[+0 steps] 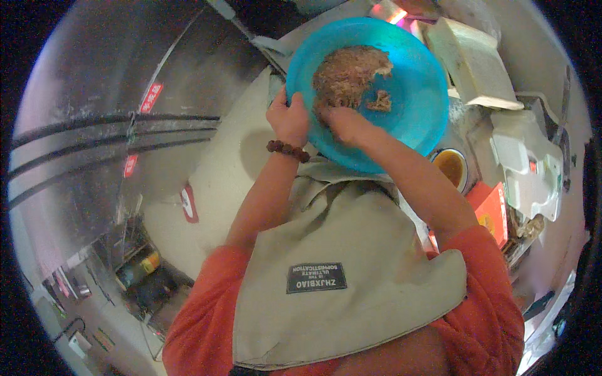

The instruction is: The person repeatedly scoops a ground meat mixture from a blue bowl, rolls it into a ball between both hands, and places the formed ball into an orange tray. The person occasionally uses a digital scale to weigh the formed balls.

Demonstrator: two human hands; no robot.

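A wide blue plastic basin (pixel 416 108) sits before me, tilted slightly, at the top of my apron (pixel 348 225). My left hand (pixel 289 117) grips its left rim, thumb over the edge, and wears a brown bead bracelet on the wrist. Inside lies a thick brown mass that looks like minced meat (pixel 348 70), heaped toward the left and far side. A small torn-off lump (pixel 380 101) rests apart on the basin's floor. My right hand (pixel 345 124) reaches into the near edge of the mass; it is blurred, and its fingertips are hidden there.
Right of the basin stands a light-rimmed bowl of brown liquid (pixel 449 167), close to my right forearm. Beyond are a red box (pixel 489 211), a pale foam box (pixel 475 66) and white plastic containers (pixel 531 160). A dark metallic cabinet front with rails (pixel 174 120) stands at left.
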